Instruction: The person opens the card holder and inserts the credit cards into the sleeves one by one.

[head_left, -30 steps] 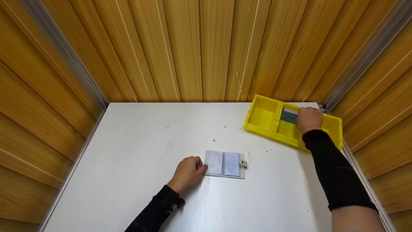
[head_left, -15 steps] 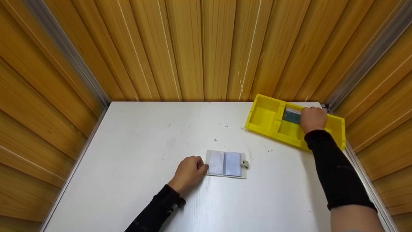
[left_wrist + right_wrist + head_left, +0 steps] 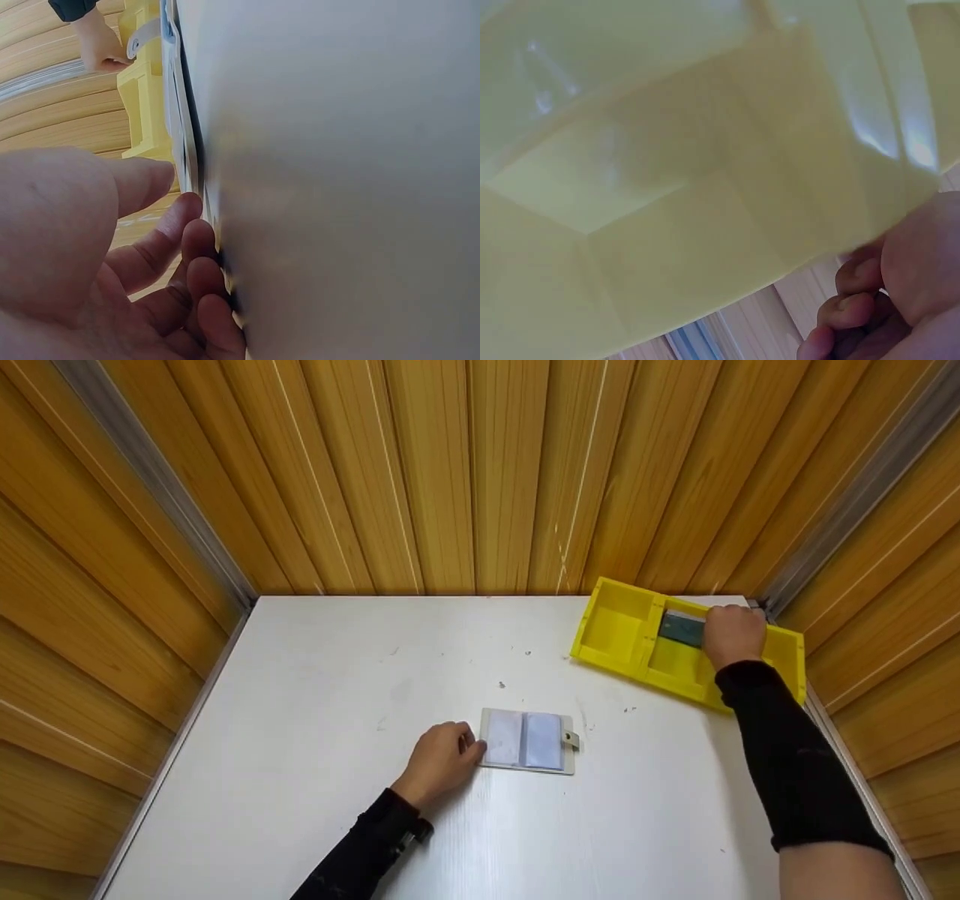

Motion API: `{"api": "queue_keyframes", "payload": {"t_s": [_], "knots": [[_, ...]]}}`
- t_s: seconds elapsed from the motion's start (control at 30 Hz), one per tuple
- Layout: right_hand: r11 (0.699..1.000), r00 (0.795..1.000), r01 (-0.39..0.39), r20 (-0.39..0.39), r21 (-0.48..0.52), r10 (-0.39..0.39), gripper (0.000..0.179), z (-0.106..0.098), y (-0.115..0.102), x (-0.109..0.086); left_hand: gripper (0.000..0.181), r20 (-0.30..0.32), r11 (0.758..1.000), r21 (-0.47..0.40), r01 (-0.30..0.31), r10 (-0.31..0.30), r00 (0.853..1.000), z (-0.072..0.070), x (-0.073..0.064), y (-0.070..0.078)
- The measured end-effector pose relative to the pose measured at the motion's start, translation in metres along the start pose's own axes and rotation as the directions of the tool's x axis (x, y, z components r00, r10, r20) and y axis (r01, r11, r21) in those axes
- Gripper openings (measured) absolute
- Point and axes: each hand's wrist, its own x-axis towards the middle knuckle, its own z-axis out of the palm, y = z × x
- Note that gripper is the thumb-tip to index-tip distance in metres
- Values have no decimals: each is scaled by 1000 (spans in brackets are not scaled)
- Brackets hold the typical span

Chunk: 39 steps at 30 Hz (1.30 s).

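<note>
At the near side of the white surface (image 3: pixel 337 675), the left hand (image 3: pixel 441 765) comes in from a dark sleeve (image 3: pixel 367 840), its fingers loosely curled and nearly closed, thumb and forefinger appearing to pinch the left edge of an open card holder (image 3: pixel 528 741). The holder lies flat in front of the person, two clear sleeves facing up, its snap tab (image 3: pixel 571 739) pointing right. Farther off, toward the back right corner, a yellow box (image 3: pixel 649 641) sits askew: the left compartment shows its yellow floor and walls, the middle one has a dark teal flat piece (image 3: pixel 681 628) with a pale strip behind it, along the back wall, and the right one is partly hidden by the arm. The right hand (image 3: pixel 735 634) is over the box, at the right part of the middle compartment, fingers curled; what they have hold of, if anything, I cannot tell. The step in hand looks like reaching into the box while the other hand steadies the holder; the next move seems to call for a sure grip, clear of the box walls. Behind everything stands the wood-look wall (image 3: pixel 442 480)
</note>
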Motion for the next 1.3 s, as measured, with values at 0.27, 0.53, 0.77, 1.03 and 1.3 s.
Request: {"api": "queue_keyframes", "payload": {"t_s": [0.27, 0.53, 0.77, 1.03, 1.3], "knots": [[993, 990, 117, -79, -6, -117, 20, -15, -1, -4, 27, 14, 1000, -1, 10, -10, 1000, 1, 2, 1], [986, 986, 166, -5, -24, -166, 19, -24, 0, -4, 27, 17, 1000, 0, 8, -8, 1000, -2, 4, 1], [984, 983, 174, -52, -46, -176, 20, -14, 5, -4, 26, 17, 1000, 1, 1, -1, 1000, -1, 3, -1], [981, 984, 173, -12, -88, -175, 18, -7, 2, -4, 23, 20, 1000, -15, 17, -17, 1000, -1, 3, 0], [968, 979, 200, 79, -151, -189, 14, -7, 1, 0, 22, 32, 999, -23, 27, -27, 999, -2, 4, -1]]}}
